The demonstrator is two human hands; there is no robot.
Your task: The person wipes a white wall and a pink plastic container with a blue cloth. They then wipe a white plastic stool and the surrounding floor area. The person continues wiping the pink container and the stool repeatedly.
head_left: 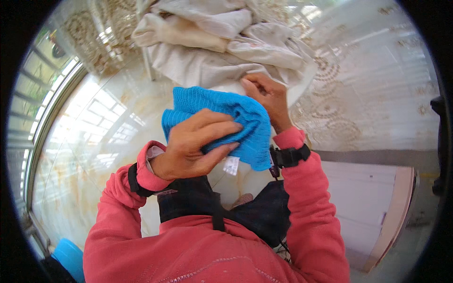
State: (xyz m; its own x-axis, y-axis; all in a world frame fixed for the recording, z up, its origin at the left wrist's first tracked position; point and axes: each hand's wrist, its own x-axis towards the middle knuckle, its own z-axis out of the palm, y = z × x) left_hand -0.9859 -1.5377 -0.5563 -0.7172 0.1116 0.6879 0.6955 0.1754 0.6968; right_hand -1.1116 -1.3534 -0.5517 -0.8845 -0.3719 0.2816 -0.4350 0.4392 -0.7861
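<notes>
A bright blue ribbed knit cloth [217,101] with a small white label [230,165] is held up in front of my body. My left hand [196,141] lies over its near side, thumb and fingers closed around a fold. Beyond the cloth's right edge, my right hand [269,96] has its fingers curled in. It is beside the pile of off-white fabric [203,61], and what those fingers hold, if anything, is hidden.
The off-white pile rests on a white surface [302,87] ahead. Patterned sheer curtains [358,80] hang behind it. A barred window [37,113] is on the left, a white panel [358,203] on the right. A blue object [70,258] stands at lower left on the glossy tiled floor [80,188].
</notes>
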